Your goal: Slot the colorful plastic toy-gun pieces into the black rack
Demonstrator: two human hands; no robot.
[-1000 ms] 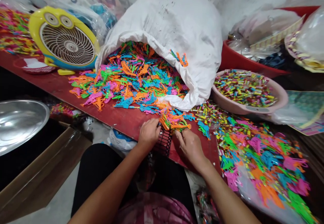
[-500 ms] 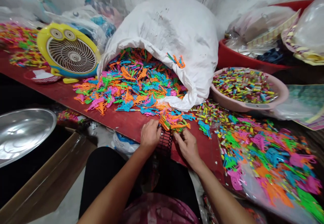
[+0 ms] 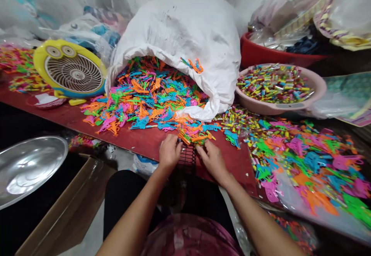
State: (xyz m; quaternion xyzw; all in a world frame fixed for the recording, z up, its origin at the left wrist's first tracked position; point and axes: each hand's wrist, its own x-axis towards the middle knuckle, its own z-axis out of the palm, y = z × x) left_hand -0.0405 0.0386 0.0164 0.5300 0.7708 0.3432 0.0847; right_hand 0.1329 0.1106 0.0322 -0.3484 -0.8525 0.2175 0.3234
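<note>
Between my hands, at the table's near edge, is a black wire rack (image 3: 188, 156). A small heap of orange, green and pink plastic toy guns (image 3: 194, 132) lies at its far end. My left hand (image 3: 169, 151) is closed at the rack's left far corner, its fingertips partly hidden. Across from it, my right hand (image 3: 213, 158) has its fingers curled at the right far corner, just by the heap. Behind them a white sack (image 3: 185, 20) lies on its side, many more toy guns spilling from its mouth.
A yellow fan (image 3: 75, 70) stands left on the red table (image 3: 139, 138). At right are a pink basin (image 3: 317, 90) of small coloured pieces and loose toy guns (image 3: 313, 163) spread out. A metal bowl (image 3: 31, 171) and a cardboard box (image 3: 69, 202) are at lower left.
The view has shifted a little, moving the sack and basin left and up. My hands stay at the rack's far corners, and more of its grid shows between them.
</note>
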